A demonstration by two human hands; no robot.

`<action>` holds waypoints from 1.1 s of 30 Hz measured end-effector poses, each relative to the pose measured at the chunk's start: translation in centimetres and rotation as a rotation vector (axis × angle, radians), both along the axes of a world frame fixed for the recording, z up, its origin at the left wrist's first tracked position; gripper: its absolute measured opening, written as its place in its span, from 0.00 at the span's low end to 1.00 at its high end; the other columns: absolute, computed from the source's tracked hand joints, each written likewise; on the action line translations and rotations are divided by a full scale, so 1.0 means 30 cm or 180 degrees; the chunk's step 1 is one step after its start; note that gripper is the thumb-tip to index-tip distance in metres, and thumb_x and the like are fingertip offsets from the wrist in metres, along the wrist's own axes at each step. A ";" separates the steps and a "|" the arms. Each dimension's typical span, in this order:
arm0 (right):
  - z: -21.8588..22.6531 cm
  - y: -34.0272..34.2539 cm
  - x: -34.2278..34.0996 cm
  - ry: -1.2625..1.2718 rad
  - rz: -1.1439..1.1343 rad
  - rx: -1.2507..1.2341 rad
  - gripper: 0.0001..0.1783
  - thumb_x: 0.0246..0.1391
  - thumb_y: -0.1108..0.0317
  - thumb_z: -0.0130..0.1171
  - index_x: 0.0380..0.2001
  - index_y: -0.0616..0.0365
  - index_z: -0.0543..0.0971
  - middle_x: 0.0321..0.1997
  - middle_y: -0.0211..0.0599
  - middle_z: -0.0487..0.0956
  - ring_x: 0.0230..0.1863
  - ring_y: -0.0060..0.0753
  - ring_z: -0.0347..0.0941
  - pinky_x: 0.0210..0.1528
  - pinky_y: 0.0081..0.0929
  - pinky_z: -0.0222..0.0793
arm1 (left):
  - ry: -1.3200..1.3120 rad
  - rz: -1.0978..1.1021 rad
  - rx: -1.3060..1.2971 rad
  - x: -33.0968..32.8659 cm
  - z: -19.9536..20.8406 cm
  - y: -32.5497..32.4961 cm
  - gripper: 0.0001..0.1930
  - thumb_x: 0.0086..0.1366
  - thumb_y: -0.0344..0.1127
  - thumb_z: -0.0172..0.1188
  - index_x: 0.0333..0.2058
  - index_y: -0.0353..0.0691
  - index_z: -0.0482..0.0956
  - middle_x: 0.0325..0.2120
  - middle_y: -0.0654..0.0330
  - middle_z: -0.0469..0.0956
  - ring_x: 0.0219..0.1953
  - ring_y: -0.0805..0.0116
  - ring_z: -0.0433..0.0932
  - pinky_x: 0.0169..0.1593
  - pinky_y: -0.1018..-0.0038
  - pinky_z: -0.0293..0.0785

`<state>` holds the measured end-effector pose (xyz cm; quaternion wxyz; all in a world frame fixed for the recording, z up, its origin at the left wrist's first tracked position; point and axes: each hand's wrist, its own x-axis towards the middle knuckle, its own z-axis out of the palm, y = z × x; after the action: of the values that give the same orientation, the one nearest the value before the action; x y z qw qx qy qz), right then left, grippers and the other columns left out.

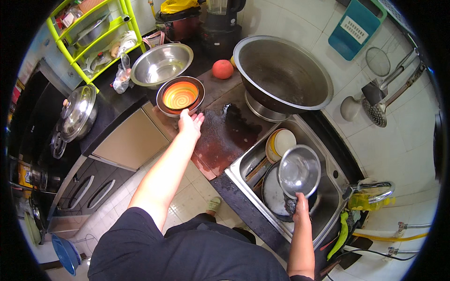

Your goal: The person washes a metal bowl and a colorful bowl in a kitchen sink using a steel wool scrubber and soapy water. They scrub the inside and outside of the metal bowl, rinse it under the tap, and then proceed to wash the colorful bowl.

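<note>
My left hand reaches to the near side of a small stack of bowls on the counter, its fingers stretched out beside the rim. On top is an orange-and-yellow bowl with a swirl, nested in a darker-rimmed metal bowl. Over the sink, my right hand grips the near rim of a steel bowl, which is tilted. A dark scouring pad shows beside these fingers. Beneath lie a wok, a stack of pale bowls and chopsticks.
A large metal basin rests on a ring-like metal base behind the sink. Near it are a tomato-red round fruit and a wide steel bowl. The faucet and green peppers stand right of the sink. Wet brown board covers the counter.
</note>
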<state>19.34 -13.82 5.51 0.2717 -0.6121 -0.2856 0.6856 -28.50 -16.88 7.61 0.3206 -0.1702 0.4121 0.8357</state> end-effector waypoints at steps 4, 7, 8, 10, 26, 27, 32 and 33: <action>0.113 0.037 -0.217 -0.0065 0.0649 0.0141 0.18 0.51 0.59 0.47 0.34 0.66 0.74 0.26 0.43 0.78 0.21 0.36 0.75 0.23 0.32 0.73 | -0.0184 0.0045 0.0119 -0.084 -0.036 -0.006 0.18 0.58 0.30 0.43 0.46 0.27 0.61 0.41 0.38 0.69 0.43 0.46 0.73 0.48 0.56 0.73; 0.191 0.071 -0.372 -0.0331 0.1158 0.0413 0.19 0.52 0.60 0.47 0.34 0.67 0.75 0.28 0.40 0.78 0.23 0.32 0.74 0.24 0.29 0.71 | -0.0107 0.0037 0.0293 -0.093 -0.032 -0.023 0.20 0.55 0.24 0.39 0.48 0.25 0.60 0.45 0.39 0.68 0.45 0.44 0.71 0.52 0.54 0.71; 0.178 0.092 -0.408 -0.0435 0.1289 0.0510 0.19 0.51 0.60 0.47 0.35 0.67 0.75 0.29 0.39 0.78 0.24 0.30 0.73 0.26 0.28 0.70 | -0.0142 0.0063 0.0392 -0.089 -0.024 -0.033 0.21 0.54 0.22 0.38 0.49 0.24 0.59 0.47 0.39 0.67 0.47 0.43 0.70 0.54 0.53 0.70; 0.197 0.100 -0.482 -0.0583 0.1464 0.0590 0.19 0.50 0.61 0.49 0.35 0.68 0.76 0.31 0.37 0.78 0.29 0.27 0.72 0.33 0.27 0.67 | -0.0038 -0.0153 0.0323 -0.052 -0.004 -0.079 0.23 0.51 0.20 0.37 0.50 0.24 0.59 0.48 0.39 0.66 0.49 0.43 0.70 0.55 0.52 0.70; 0.147 0.140 -0.373 -0.0422 0.1799 0.1261 0.28 0.59 0.43 0.46 0.39 0.59 0.77 0.35 0.31 0.76 0.38 0.23 0.67 0.44 0.23 0.63 | 0.0774 -0.2232 -0.0207 0.375 0.317 -0.408 0.16 0.54 0.23 0.43 0.41 0.23 0.72 0.35 0.47 0.78 0.34 0.57 0.80 0.34 0.68 0.81; 0.145 0.132 -0.295 -0.0391 0.1632 0.1297 0.27 0.59 0.43 0.46 0.40 0.59 0.77 0.35 0.31 0.76 0.37 0.22 0.68 0.43 0.22 0.63 | 0.0636 -0.2532 -0.0132 0.409 0.326 -0.398 0.17 0.54 0.22 0.43 0.42 0.23 0.71 0.35 0.46 0.78 0.35 0.56 0.80 0.34 0.67 0.82; 0.142 0.107 0.106 0.1036 -0.0004 0.0816 0.23 0.60 0.50 0.45 0.46 0.59 0.71 0.35 0.38 0.77 0.28 0.29 0.75 0.25 0.24 0.71 | 0.0689 -0.3527 -0.0463 0.701 0.275 -0.226 0.24 0.53 0.20 0.42 0.52 0.27 0.60 0.44 0.44 0.73 0.39 0.52 0.79 0.34 0.62 0.83; 0.130 0.096 0.166 0.1062 -0.0306 0.0871 0.22 0.60 0.51 0.46 0.47 0.58 0.70 0.36 0.39 0.77 0.29 0.30 0.75 0.25 0.25 0.72 | 0.0850 -0.3740 -0.0588 0.770 0.249 -0.173 0.28 0.53 0.19 0.41 0.56 0.30 0.56 0.47 0.44 0.70 0.41 0.51 0.78 0.33 0.61 0.82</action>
<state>24.32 -10.94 9.41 0.4281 -0.4605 -0.2976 0.7184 -5.40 -22.07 15.08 0.6576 0.1648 0.5446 0.4938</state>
